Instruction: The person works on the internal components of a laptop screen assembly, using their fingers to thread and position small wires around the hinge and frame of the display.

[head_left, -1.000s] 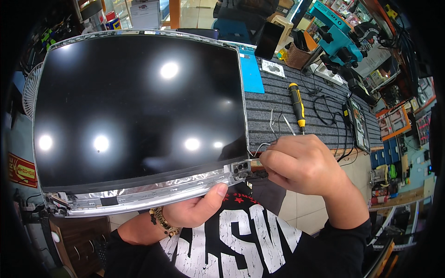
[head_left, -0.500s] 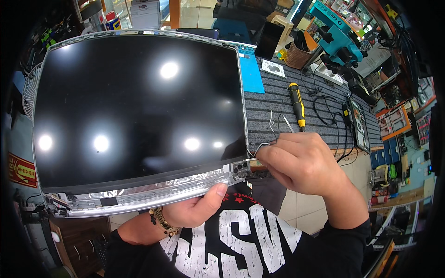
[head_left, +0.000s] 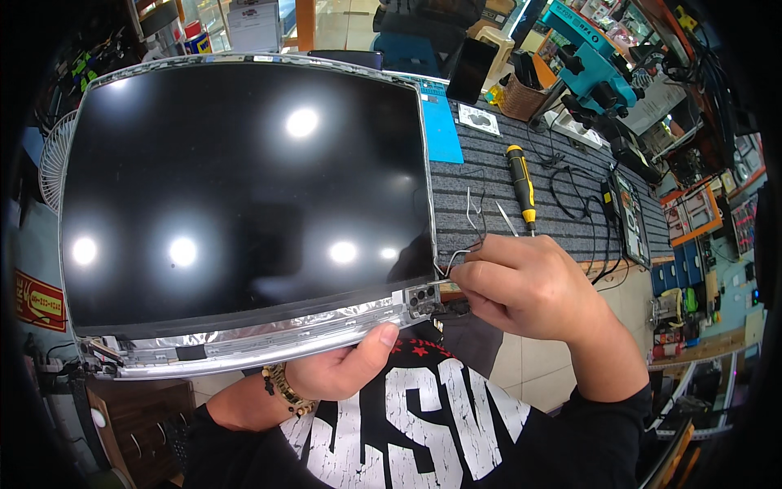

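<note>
My left hand (head_left: 342, 367) grips the lower edge of an opened laptop lid, its thumb on the silver strip (head_left: 244, 359); the other fingers are underneath, hidden. A large dark screen panel (head_left: 244, 187) with light reflections fills the lid. At the lid's lower right corner, by a hinge area with black round mounts (head_left: 421, 300), my right hand (head_left: 529, 289) has its fingers curled and pinched around thin grey and black wires (head_left: 462, 252). The exact spot between its fingertips is partly hidden.
A ribbed grey mat (head_left: 570, 228) holds a yellow-black screwdriver (head_left: 520, 183), blue mat (head_left: 444, 130), white drive-like component (head_left: 478, 120), cables and an opened device (head_left: 629, 216). A teal microscope stand (head_left: 595, 73), basket (head_left: 521, 98) and white fan guard (head_left: 53, 159) surround the work area.
My right hand has shifted slightly left, closer to the lid's corner, and the loose wires beside it have moved a little. My left hand holds the same position.
</note>
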Tool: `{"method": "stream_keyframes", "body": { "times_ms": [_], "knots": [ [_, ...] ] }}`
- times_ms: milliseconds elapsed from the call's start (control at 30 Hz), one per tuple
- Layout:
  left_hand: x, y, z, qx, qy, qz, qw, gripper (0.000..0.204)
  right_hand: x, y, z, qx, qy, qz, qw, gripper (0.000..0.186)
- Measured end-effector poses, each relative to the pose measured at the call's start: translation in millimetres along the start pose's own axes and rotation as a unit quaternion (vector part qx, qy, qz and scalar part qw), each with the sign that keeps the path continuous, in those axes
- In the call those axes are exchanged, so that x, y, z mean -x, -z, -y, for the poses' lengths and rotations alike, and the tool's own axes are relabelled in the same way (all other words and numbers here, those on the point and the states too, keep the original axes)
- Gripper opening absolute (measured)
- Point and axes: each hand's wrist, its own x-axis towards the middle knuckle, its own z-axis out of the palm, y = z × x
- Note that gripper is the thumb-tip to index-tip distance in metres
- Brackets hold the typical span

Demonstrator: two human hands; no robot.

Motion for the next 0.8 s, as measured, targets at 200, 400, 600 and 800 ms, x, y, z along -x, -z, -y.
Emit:
{"method": "stream_keyframes", "body": {
  "times_ms": [200, 400, 600, 800],
  "knots": [
    [1.2, 2.6, 0.5, 0.004, 0.012, 0.019, 1.000, 0.016, 2.6, -0.9, -0.6, 0.000, -0.011, -0.004, 1.000, 0.019],
    [0.1, -0.5, 1.1, 0.002, -0.020, -0.004, 1.000, 0.019, -0.8, 1.7, -1.4, 0.017, 0.003, -0.007, 1.000, 0.019],
    [-0.2, 0.8, -0.1, 0.006, -0.017, -0.003, 1.000, 0.020, -2.1, 2.7, 0.3, 0.010, 0.001, -0.014, 1.000, 0.018],
    [-1.2, 0.3, -1.7, 0.015, -0.015, 0.002, 1.000, 0.017, -0.7, 2.3, 0.0, -0.001, 0.000, -0.012, 1.000, 0.020]
  ]
}}
